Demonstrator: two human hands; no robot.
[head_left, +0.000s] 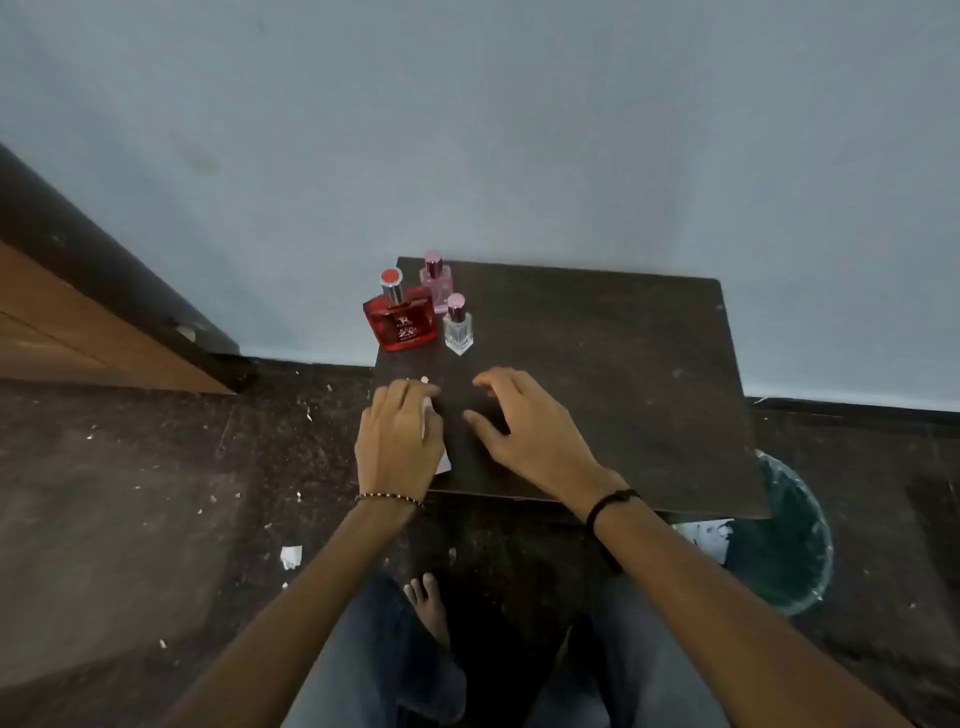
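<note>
A bare foot and jeans-clad knees fill the bottom of the frame, and both forearms reach up from there to a dark bench at the centre. The left hand lies near the bench's lower left corner with its fingers curled over a piece of white paper, gripping it against the surface. Only the paper's edge shows at the right of the palm. The right hand holds nothing: its fingers are spread and loosely bent, the tips at or just above the bare bench, a little to the right of the paper.

The paper looks light, thin and limp (tissue or plain sheet, I cannot tell which), so it should crumple or tear if dragged hard. The free edge poking out beside the palm is probably the best place to pinch it.

Three perfume bottles stand at the bench's upper left: a red one, a pink one and a small clear one. They are likely glass, and stand apart from the hands. A bin sits at lower right, and paper scraps litter the floor.
</note>
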